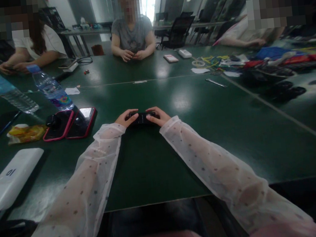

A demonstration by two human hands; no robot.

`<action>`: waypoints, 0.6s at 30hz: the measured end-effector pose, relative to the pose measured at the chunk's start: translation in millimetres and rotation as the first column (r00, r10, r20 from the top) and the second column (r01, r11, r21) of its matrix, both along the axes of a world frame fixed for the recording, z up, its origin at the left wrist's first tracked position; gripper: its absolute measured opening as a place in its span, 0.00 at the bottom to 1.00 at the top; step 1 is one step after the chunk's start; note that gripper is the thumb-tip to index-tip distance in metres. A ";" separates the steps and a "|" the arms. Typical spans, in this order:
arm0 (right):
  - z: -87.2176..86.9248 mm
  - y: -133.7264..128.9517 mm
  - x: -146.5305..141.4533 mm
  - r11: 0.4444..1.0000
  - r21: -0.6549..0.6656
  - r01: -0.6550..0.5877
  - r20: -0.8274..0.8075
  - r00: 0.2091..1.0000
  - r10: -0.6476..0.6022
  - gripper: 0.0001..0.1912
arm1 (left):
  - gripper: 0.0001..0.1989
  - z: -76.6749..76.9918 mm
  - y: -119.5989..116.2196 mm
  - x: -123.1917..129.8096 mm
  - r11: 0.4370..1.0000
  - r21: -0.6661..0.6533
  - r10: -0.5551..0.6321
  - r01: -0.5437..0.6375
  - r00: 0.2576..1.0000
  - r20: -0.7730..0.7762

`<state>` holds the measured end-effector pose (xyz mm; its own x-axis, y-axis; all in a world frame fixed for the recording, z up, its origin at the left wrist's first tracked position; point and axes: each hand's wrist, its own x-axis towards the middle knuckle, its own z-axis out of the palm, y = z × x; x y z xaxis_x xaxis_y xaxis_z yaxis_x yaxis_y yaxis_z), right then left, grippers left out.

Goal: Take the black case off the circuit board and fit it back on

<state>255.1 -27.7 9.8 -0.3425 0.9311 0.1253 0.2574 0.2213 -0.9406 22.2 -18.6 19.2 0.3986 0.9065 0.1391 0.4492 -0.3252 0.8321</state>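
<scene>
In the head view, a small black box-like object [142, 118] with faint pale markings is held low over the green table [140, 165]. My left hand [126, 119] grips its left end, thumb along the near side. On the right end, my right hand [157, 115] has closed the same way, its thumb on the near face. What kind of object it is, I cannot make out. Sheer white dotted sleeves cover both my forearms. Left of my left hand lies a phone with a red edge [81, 123].
Two water bottles [52, 89] stand at the left, near a yellow wrapper [26, 133], a second red-edged phone [59, 126] and a white power bank [14, 179]. Tangled cables [216, 62] lie at the right, with a thin metallic strip [216, 82] nearer. Three people sit around the table.
</scene>
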 end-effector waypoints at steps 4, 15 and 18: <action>1.6 0.4 1.3 0.997 -0.074 -0.005 -0.036 0.999 0.003 0.31 | 0.33 1.4 -1.6 -0.1 1.000 -0.006 -0.013 0.013 1.000 -0.001; 1.3 1.7 2.9 0.994 -0.106 -0.014 -0.077 0.997 0.006 0.31 | 0.34 -1.5 1.3 -0.8 0.999 -0.034 -0.027 0.028 0.999 0.038; -1.3 3.4 3.5 0.995 -0.098 -0.015 -0.093 0.996 0.006 0.30 | 0.34 -2.8 2.6 -0.7 1.000 -0.008 -0.027 0.027 0.999 0.026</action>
